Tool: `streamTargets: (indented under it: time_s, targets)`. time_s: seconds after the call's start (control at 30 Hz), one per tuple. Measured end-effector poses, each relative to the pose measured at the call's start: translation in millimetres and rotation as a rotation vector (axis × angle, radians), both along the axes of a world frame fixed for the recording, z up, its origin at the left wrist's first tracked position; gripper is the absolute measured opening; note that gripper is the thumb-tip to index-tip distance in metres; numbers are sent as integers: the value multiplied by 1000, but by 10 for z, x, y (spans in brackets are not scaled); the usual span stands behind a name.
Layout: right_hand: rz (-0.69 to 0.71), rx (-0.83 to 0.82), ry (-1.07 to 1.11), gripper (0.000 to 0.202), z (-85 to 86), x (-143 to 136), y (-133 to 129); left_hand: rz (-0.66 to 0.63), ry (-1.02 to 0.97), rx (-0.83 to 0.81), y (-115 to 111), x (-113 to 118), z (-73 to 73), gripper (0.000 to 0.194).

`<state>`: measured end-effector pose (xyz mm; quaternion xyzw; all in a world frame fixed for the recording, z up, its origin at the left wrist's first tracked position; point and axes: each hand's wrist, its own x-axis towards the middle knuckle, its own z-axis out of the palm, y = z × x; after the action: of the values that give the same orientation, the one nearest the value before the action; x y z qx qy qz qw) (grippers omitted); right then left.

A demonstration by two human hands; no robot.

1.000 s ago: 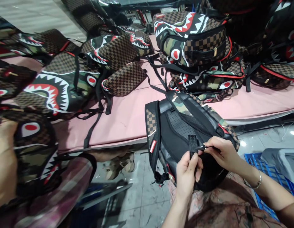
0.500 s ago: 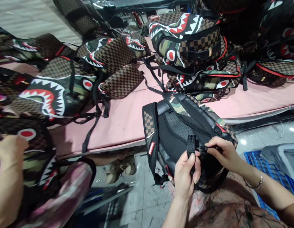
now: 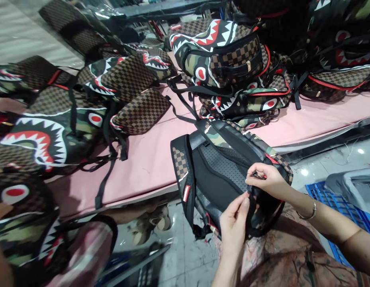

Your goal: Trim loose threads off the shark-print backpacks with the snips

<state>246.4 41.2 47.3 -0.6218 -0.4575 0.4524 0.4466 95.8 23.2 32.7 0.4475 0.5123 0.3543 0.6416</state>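
Note:
A black backpack with checkered and camouflage trim lies back side up, between the pink table edge and my lap. Its padded straps and dotted mesh back panel face me. My left hand pinches black material at the lower middle of the backpack, thumb against fingers. Just above and to the right, my right hand, with a bracelet at the wrist, has its thumb and forefinger closed on something small and dark that I cannot make out. The two hands are close together but apart.
Shark-mouth backpacks are stacked on the pink table, including a checkered one behind my work. At the left edge another person's hand touches a backpack. A blue crate stands at the right.
My right hand has moved up and left, and the black strap piece my left hand held upright no longer shows. The other person's arm at left has mostly left view. The view has shifted slightly.

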Motion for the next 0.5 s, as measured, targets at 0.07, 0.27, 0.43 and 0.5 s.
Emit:
streamTargets:
  time_s: [0.07, 0.27, 0.43, 0.5]
  targets:
    - [22, 25, -83, 20, -26, -7, 6, -37, 34, -45, -5, -21, -2, 34]
    - [48, 42, -221, 26, -59, -15, -21, -33, -70, -182, 13, 24, 19, 37]
    - [-10, 227, -305, 19, -91, 45, -145, 151, -174, -267, 89, 24, 29, 37]
    - [17, 314, -419, 14, -114, 81, -206, 195, -181, -263, 108, 19, 33, 39]
